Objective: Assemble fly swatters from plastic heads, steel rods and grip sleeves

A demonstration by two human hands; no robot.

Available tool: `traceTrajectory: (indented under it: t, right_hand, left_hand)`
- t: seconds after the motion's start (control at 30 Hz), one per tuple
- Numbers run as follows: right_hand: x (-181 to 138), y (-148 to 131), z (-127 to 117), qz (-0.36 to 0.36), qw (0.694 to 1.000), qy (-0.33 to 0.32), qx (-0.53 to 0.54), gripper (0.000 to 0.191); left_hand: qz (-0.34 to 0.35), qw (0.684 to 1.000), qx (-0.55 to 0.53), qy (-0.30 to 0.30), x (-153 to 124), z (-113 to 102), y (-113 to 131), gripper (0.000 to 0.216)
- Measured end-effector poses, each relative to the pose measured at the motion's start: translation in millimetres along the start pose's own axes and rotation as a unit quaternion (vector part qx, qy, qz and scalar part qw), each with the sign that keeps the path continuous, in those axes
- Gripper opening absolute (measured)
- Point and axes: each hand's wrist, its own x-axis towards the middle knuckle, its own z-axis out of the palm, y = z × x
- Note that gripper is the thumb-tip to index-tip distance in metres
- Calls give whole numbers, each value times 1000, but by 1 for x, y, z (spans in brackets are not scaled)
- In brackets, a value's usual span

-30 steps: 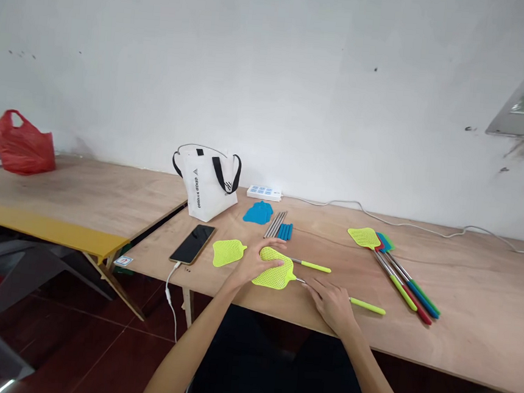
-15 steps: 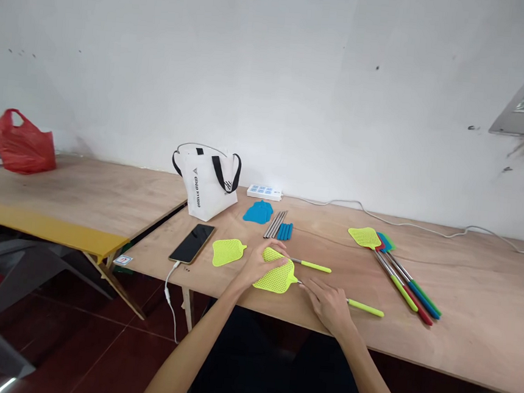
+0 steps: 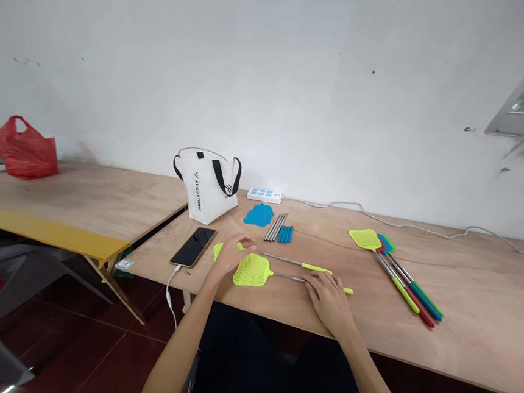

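A yellow fly swatter (image 3: pixel 252 271) lies flat near the table's front edge, its metal rod running right. My right hand (image 3: pixel 328 294) rests on that rod with the fingers closed over it, and the yellow grip tip sticks out past the hand. My left hand (image 3: pixel 233 253) hovers with fingers loosely spread just left of the swatter's head, above a loose yellow swatter head (image 3: pixel 217 251) that it partly hides. A separate metal rod with a yellow grip (image 3: pixel 296 263) lies just behind the swatter.
A phone (image 3: pixel 193 246) on a cable lies left of my hands, with a white tote bag (image 3: pixel 208 187) behind it. Blue swatter heads (image 3: pixel 258 214), rods and blue grips (image 3: pixel 279 227) and a power strip (image 3: pixel 264 194) sit further back. Several finished swatters (image 3: pixel 397 268) lie at the right. A red bag (image 3: pixel 23 148) is far left.
The yellow swatter has slid left along the table under my right hand. My left hand has come off its head and moved left over the loose yellow head.
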Motion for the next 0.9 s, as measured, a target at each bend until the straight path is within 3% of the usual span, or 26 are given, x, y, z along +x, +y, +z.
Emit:
traceTrajectory:
  t: [0.1, 0.2, 0.3, 0.37, 0.5, 0.67, 0.9]
  right_hand:
    - [-1, 1, 1, 2, 1000, 2, -1, 28]
    - [-1, 2, 1, 7, 1000, 1, -8, 28]
    - [-2, 2, 1, 26, 999, 14, -32, 30]
    - [-3, 2, 3, 51, 997, 26, -49, 33]
    - [-4, 2, 7, 96, 993, 35, -51, 40]
    - [-4, 5, 7, 143, 988, 19, -50, 35]
    - [-3, 13, 6, 168, 986, 5, 23, 38]
  left_hand:
    - [-55, 986, 160, 1, -2, -15, -14, 29]
    - [-155, 940, 295, -68, -7, -29, -21, 49]
    - [-186, 917, 332, -119, -9, -36, -22, 64]
    - [-187, 916, 337, -111, -10, -37, -19, 67]
    - [-165, 940, 296, -35, -8, -41, -11, 65]
    - [-31, 990, 128, 45, -6, -51, 2, 58]
    - [14, 993, -2, 116, -4, -41, 23, 28]
